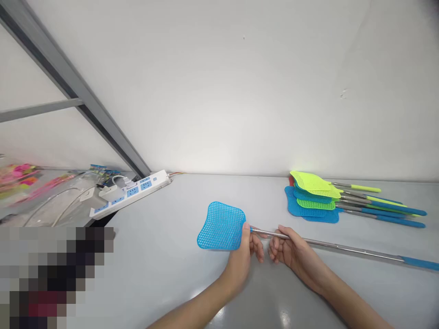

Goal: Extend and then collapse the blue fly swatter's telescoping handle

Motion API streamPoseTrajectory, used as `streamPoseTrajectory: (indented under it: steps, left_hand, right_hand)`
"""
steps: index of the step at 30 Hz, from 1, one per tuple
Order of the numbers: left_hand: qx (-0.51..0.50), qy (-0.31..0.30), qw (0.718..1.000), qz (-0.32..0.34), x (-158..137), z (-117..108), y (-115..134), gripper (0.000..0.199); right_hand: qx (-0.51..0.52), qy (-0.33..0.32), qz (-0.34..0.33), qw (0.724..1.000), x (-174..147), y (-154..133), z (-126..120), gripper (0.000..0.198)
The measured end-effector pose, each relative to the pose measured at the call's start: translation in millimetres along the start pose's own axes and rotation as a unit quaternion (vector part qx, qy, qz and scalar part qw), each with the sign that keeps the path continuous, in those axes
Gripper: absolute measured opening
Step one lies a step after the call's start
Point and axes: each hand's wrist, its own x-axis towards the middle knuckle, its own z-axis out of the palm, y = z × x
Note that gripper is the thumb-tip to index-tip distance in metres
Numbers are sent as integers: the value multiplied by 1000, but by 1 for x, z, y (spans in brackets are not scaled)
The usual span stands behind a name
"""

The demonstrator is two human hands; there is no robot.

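Note:
A blue fly swatter [222, 227] with a perforated head lies across both hands above the grey table. Its thin metal rod is drawn out long to the right and ends in a blue grip at the picture's edge. My left hand [244, 249] pinches it where the head meets the rod, thumb on top. Farther along, my right hand [291, 249] has the rod between thumb and fingers, the other fingers curled beneath. Right of the hands, a pile of fly swatters [313, 196] in yellow, green and blue rests on the table, with shorter handles pointing right.
A white power strip [132, 194] with plugs and cables lies on the table [161, 256] at the left. Behind it are a grey metal frame [73, 91] and blurred colourful packaged items [24, 183]. A pale wall stands along the back edge. The lower left corner is pixelated.

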Motion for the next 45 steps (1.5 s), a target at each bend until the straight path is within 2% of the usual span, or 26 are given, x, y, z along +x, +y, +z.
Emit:
streamPoseTrajectory:
  steps: [4, 13, 19, 33, 40, 45]
  left_hand:
    - [-7, 21, 1000, 6, -1, 1, -1, 44]
    - [-77, 80, 994, 4, 7, -2, -1, 50]
    - [-51, 89, 994, 42, 12, -5, 5, 47]
    - [-13, 46, 997, 65, 15, -10, 2, 48]
    - [24, -48, 997, 58, 15, -15, 4, 47]
    - [23, -75, 995, 64, 15, -18, 7, 41]
  right_hand:
    - [13, 1, -33, 999, 0, -1, -1, 36]
    - [44, 54, -110, 992, 3, -12, -11, 38]
    - [24, 50, -86, 995, 6, -15, -19, 36]
    - [17, 22, -87, 996, 9, -13, -22, 35]
    - [-13, -34, -117, 992, 7, -10, -22, 44]
    - [-41, -39, -124, 991, 3, -8, -19, 43]
